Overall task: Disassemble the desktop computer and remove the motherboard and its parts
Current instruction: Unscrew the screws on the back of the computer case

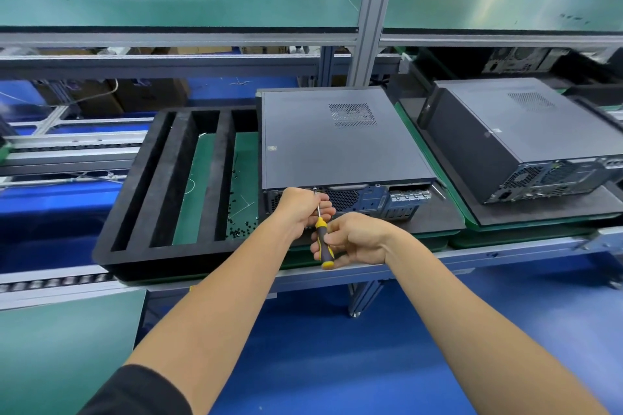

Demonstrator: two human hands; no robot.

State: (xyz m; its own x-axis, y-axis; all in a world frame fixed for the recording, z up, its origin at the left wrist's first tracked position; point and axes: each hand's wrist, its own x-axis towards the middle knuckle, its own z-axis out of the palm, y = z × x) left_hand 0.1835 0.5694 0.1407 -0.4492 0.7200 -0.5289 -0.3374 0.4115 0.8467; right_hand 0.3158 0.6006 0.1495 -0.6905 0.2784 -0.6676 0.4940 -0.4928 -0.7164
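Observation:
A grey desktop computer [337,141] lies flat on a black foam pad, side panel up, rear ports facing me. My right hand [357,239] grips the yellow-and-black handle of a screwdriver [323,241]. Its metal shaft points up at the top left of the rear panel. My left hand [300,209] is curled around the shaft near the tip, right against the rear panel. The motherboard is hidden inside the closed case.
A black foam tray [161,185] with long slots sits left of the computer, with small black screws [241,229] scattered on its green bottom. A second closed computer [519,138] lies to the right. A green shelf [168,3] hangs overhead.

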